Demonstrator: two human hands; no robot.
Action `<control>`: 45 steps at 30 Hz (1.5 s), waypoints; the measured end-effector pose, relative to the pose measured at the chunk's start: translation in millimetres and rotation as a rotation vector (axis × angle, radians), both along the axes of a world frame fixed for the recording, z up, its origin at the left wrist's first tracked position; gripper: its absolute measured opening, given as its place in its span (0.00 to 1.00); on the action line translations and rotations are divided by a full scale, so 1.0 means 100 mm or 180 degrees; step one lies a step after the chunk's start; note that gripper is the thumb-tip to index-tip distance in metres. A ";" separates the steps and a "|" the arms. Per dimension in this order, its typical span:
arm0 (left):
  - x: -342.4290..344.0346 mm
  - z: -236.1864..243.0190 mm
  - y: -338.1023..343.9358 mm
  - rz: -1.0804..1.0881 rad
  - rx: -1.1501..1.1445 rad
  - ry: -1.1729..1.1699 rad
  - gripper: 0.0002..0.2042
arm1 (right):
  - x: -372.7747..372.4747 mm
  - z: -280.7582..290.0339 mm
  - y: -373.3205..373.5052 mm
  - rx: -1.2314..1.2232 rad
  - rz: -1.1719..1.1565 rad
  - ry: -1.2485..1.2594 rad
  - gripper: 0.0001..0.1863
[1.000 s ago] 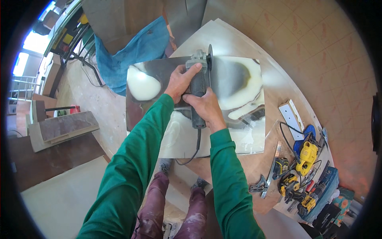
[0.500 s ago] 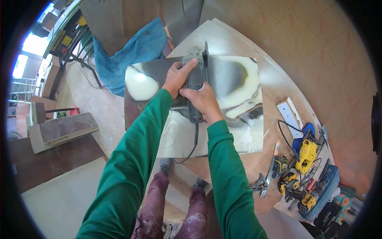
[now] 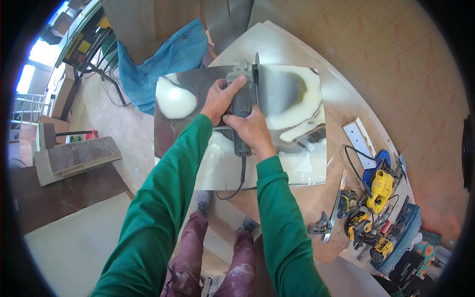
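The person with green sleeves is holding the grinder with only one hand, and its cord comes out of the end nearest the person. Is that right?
Not quite: the head view shows two hands on the grinder, the left hand nearer the disc and the right hand nearer the cord.

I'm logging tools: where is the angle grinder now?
In the head view, the angle grinder is above centre over the glossy patterned panel, gripped by the left hand on its left and the right hand lower on its right.
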State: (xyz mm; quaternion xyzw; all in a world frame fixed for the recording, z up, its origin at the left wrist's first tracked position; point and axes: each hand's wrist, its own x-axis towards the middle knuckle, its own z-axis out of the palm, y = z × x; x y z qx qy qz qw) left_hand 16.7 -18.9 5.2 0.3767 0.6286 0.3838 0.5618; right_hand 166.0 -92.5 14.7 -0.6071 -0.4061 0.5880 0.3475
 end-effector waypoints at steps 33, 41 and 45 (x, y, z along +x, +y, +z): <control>-0.01 -0.01 -0.03 -0.0046 -0.0159 0.0036 0.50 | -0.01 -0.03 -0.03 -0.0062 0.0037 -0.0251 0.38; -0.03 -0.03 0.01 -0.0033 -0.0145 0.0074 0.50 | 0.00 0.12 0.01 -0.0190 0.0115 -0.0389 0.39; -0.02 -0.05 0.04 -0.0053 -0.0155 0.0088 0.50 | 0.01 0.11 0.02 -0.0180 0.0029 -0.0226 0.42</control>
